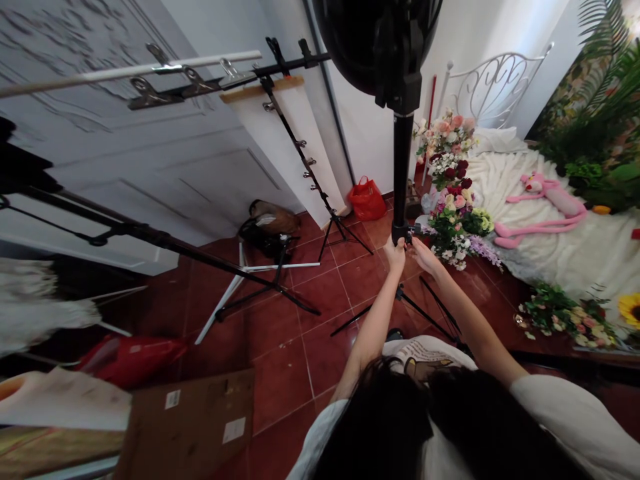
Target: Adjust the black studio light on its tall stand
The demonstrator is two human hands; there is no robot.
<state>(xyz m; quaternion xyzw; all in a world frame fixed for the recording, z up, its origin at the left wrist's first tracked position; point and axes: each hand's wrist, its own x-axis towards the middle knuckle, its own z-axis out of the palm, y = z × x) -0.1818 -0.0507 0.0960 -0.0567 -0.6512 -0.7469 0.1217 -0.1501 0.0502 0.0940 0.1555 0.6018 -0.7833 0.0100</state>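
Note:
A black light stand pole (403, 167) rises upright in front of me and carries a large black lamp head (377, 40) at the top of the view. My left hand (395, 253) is wrapped round the pole just below its black collar (399, 233). On the right side of that collar, my right hand (423, 255) has its fingertips closed at the small black knob (415, 229). Black tripod legs (417, 307) spread over the floor below my forearms.
Other stands with clips (300, 143), a crossbar (175, 93) and a red bag (367, 200) are ahead and left. A cardboard box (190, 427) lies at lower left. Flowers (453, 200) and a pink plush toy (557, 200) on white cloth are at right.

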